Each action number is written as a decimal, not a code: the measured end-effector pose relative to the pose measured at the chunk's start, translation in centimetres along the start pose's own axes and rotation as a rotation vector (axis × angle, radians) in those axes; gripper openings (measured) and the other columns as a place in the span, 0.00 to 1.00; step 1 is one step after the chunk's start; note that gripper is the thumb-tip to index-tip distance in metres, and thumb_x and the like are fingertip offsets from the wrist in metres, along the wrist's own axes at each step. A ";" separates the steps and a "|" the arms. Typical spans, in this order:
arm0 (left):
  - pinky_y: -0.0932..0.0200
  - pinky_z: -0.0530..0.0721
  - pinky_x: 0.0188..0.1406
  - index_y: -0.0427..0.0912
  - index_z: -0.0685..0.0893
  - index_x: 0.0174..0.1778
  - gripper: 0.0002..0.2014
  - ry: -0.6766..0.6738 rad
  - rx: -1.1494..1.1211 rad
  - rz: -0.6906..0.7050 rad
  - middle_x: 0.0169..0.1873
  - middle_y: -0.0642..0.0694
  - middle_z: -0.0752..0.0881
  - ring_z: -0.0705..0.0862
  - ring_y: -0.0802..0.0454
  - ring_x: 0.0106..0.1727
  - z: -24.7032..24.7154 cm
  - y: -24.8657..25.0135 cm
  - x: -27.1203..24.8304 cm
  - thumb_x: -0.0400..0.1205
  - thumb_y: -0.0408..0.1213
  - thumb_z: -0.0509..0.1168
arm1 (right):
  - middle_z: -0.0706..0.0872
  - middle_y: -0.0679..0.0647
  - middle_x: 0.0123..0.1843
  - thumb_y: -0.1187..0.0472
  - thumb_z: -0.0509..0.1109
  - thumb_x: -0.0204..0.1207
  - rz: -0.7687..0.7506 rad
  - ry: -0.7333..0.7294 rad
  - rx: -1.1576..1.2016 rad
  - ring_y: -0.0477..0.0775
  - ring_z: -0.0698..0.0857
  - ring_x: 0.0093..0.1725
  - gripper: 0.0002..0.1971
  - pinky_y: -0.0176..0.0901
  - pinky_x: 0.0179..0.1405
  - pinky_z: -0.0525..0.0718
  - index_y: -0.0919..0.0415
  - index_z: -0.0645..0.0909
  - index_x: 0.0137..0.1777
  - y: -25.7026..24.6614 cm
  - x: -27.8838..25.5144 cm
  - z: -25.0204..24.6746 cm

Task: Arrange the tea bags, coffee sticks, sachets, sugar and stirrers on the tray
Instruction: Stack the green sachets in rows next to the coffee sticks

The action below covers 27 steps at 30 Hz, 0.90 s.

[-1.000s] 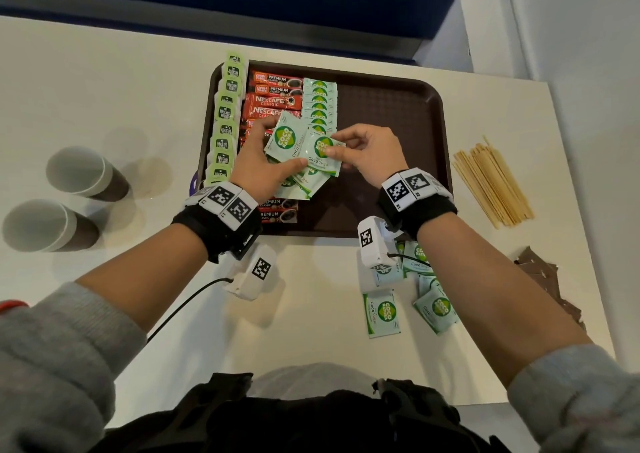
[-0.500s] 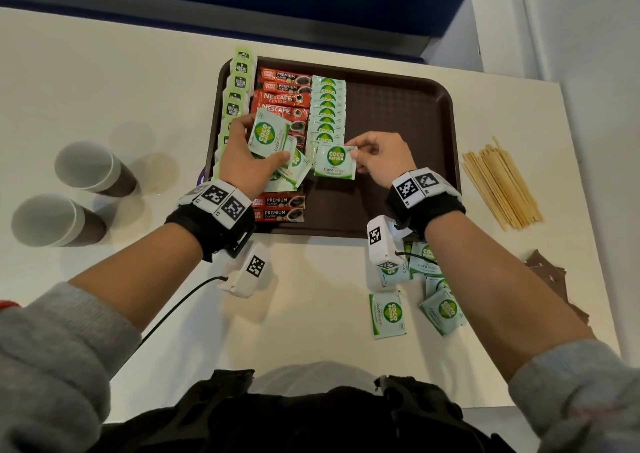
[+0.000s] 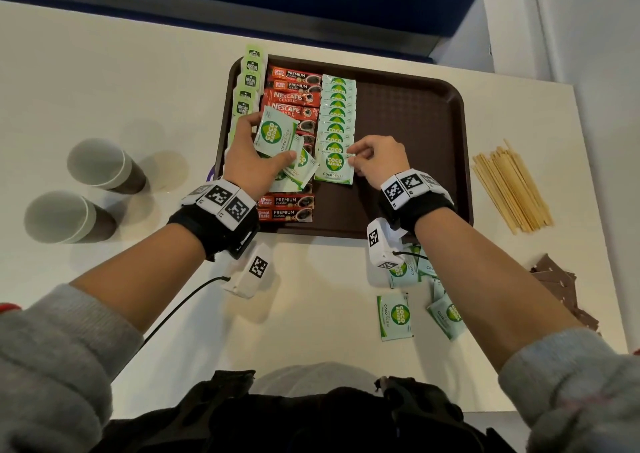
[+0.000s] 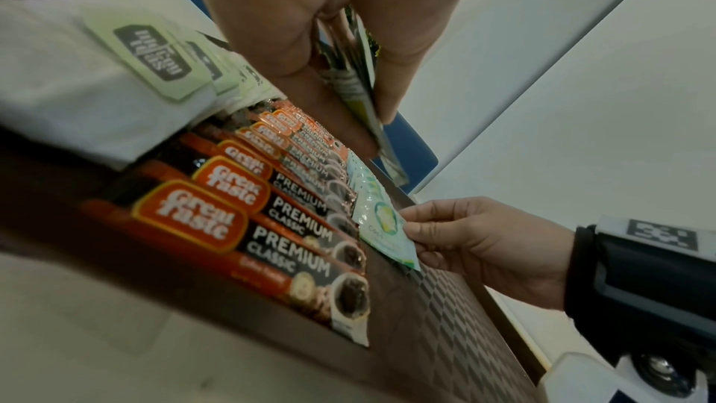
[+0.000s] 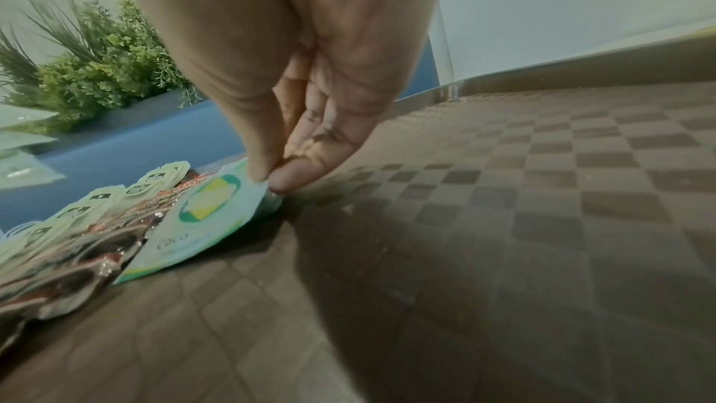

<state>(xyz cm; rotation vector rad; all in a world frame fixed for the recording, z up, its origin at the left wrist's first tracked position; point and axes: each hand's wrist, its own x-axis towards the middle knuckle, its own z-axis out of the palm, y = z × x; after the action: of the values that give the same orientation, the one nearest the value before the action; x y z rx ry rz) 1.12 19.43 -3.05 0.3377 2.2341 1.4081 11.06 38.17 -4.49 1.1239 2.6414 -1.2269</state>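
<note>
A brown tray [image 3: 408, 113] holds a column of green tea bags [image 3: 247, 85], a column of red coffee sticks [image 3: 294, 97] and a column of green Coco Sugar sachets [image 3: 337, 116]. My right hand [image 3: 375, 159] pinches the right edge of one sugar sachet [image 3: 334, 168] [image 5: 211, 204] [image 4: 387, 225], which lies at the near end of that column. My left hand [image 3: 252, 158] grips a fanned stack of sugar sachets [image 3: 277, 137] above the coffee sticks [image 4: 271, 225]. In the left wrist view the stack [image 4: 360, 85] sits between thumb and fingers.
More sugar sachets [image 3: 394, 317] lie on the table in front of the tray, partly under my right forearm. Wooden stirrers [image 3: 510, 189] and brown sachets [image 3: 557, 282] lie to the right. Two paper cups [image 3: 100, 165] stand to the left.
My right hand took one sachet from the left hand's stack, carried it right and down, and laid it at the near end of the sugar column. The left hand drew its stack back left.
</note>
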 end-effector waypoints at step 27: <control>0.45 0.85 0.60 0.43 0.67 0.70 0.33 -0.060 -0.039 -0.031 0.63 0.44 0.83 0.85 0.50 0.61 0.6 -0.2 -0.1 0.73 0.33 0.76 | 0.87 0.54 0.37 0.66 0.75 0.72 0.036 0.074 0.056 0.53 0.88 0.43 0.06 0.47 0.53 0.87 0.59 0.82 0.47 0.4 0.1 0.4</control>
<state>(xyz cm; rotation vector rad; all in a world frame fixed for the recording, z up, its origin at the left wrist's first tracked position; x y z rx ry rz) 1.49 19.76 -3.48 0.3271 2.1516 1.4055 11.11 38.17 -5.07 1.2428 2.6421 -1.2859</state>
